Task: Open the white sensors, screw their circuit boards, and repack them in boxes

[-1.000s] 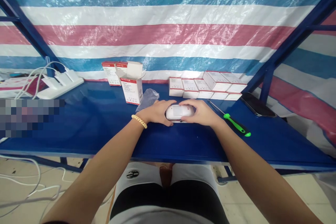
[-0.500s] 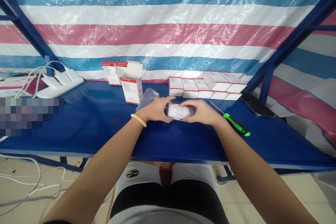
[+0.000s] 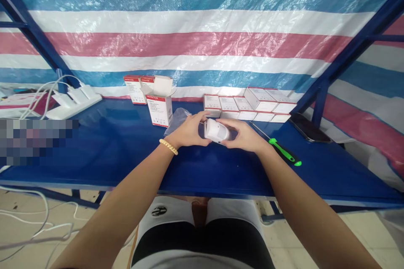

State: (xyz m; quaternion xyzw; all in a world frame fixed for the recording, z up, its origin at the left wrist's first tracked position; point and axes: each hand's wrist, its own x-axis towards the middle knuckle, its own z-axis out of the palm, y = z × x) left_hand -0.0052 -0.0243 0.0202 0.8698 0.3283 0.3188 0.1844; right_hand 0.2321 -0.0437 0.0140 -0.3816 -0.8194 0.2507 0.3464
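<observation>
Between my two hands is a white plastic motion detector (image 3: 216, 130), held just above the blue table (image 3: 202, 168) and tilted, its left end higher. My left hand (image 3: 191, 129) grips its left end between thumb and fingers. At the other end, my right hand (image 3: 242, 135) has thumb and fingers closed around it. A clear plastic bag (image 3: 177, 119) lies beside my left hand, partly covered by it. Behind the bag stands an upright detector box (image 3: 159, 110) with its top flaps up. The screwdriver (image 3: 284, 152) with a green and black handle lies right of my right hand.
Several white and red boxes (image 3: 229, 104) sit in a row, some stacked, at the back right. Two more detector boxes (image 3: 134, 89) stand behind the open-flapped one. A black phone (image 3: 309, 127) lies at the right. A white power strip (image 3: 75, 103) with plugs and cables is at the left.
The motion detector has turned from lying level to tilted, its left end raised and its right end lower. Both hands have shifted slightly with it and still hold it.
</observation>
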